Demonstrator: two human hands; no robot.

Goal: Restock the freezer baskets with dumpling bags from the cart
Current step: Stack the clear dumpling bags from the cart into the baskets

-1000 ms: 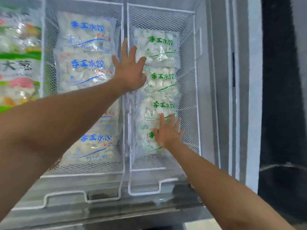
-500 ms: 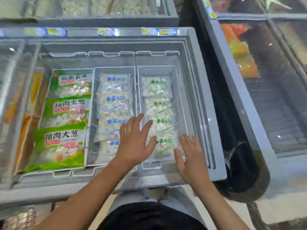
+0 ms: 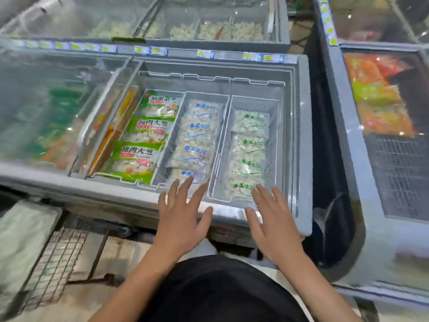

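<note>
Three white wire baskets sit side by side in the open chest freezer. The right basket holds several clear dumpling bags with green print. The middle basket holds several bags with blue print. Green-labelled dumpling bags fill the left basket. My left hand hovers with spread fingers over the freezer's near rim, in front of the middle basket. My right hand hovers the same way in front of the right basket. Neither hand holds anything.
A wire cart with a white sack stands on the floor at lower left. The freezer's sliding glass lid covers its left half. Another glass-topped freezer stands at the right, and one more behind.
Both hands have drawn back out of the baskets toward my body, from resting on the bags to hovering over the near rim. My head has risen and pulled away from the freezer.
</note>
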